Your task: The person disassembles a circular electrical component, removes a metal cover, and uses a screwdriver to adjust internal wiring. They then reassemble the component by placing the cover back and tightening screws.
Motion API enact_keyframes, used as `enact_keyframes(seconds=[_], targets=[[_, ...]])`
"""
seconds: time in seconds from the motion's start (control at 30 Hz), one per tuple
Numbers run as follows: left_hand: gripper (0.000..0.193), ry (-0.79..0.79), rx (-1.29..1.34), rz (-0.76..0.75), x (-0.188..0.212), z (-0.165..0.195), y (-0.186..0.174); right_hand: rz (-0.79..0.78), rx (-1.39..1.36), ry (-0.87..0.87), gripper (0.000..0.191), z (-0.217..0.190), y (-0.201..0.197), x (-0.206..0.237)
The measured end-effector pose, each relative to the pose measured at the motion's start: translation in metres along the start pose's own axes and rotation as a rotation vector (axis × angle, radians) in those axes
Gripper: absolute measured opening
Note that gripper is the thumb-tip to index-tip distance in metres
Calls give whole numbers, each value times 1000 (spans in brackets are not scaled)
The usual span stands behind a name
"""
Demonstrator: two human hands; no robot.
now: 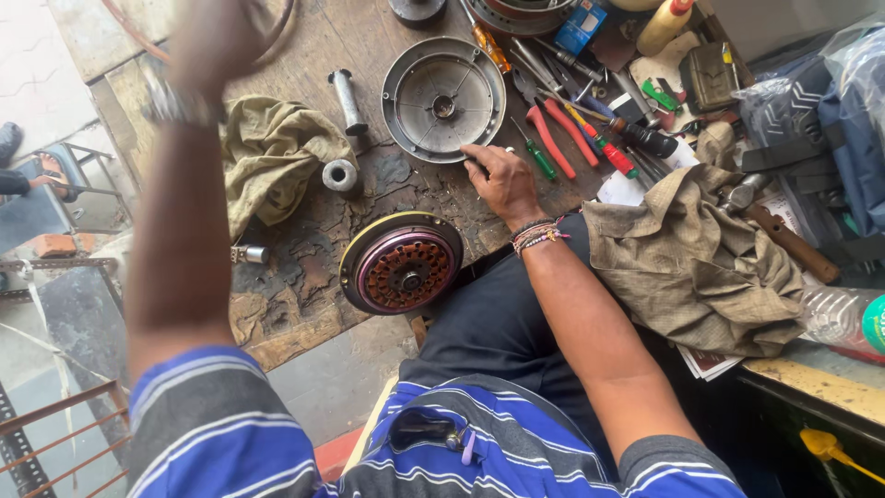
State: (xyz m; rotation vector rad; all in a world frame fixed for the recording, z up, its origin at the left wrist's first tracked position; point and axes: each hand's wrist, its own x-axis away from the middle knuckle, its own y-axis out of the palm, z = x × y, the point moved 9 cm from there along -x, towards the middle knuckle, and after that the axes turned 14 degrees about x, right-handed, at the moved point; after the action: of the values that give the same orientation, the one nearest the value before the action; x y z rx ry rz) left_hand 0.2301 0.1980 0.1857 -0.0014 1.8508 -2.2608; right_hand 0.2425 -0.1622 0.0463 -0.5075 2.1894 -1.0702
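My right hand [502, 180] is flat on the workbench [304, 277], fingers spread a little, fingertips touching the rim of the round grey metal cover [443, 99] at about its 5 o'clock, nothing gripped. My left hand [214, 41] is raised up near the camera and blurry, so I can't tell whether it's holding anything. The copper-wound stator [401, 264] sits at 7 o'clock from my right hand, with red-handled pliers [558, 134] at its 2 o'clock.

bare bench [304, 55] beyond rag [272, 152], tools [572, 129] crowding right of cover [443, 99]
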Motion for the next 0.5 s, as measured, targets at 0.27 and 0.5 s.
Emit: enact_keyframes(seconds=[0.27, 0.5], targets=[[14, -140, -81, -67, 135, -23, 117, -8, -19, 7, 26, 5, 3, 10], [38, -266, -1, 76, 137, -40, 109, 10, -8, -12, 26, 6, 6, 16]])
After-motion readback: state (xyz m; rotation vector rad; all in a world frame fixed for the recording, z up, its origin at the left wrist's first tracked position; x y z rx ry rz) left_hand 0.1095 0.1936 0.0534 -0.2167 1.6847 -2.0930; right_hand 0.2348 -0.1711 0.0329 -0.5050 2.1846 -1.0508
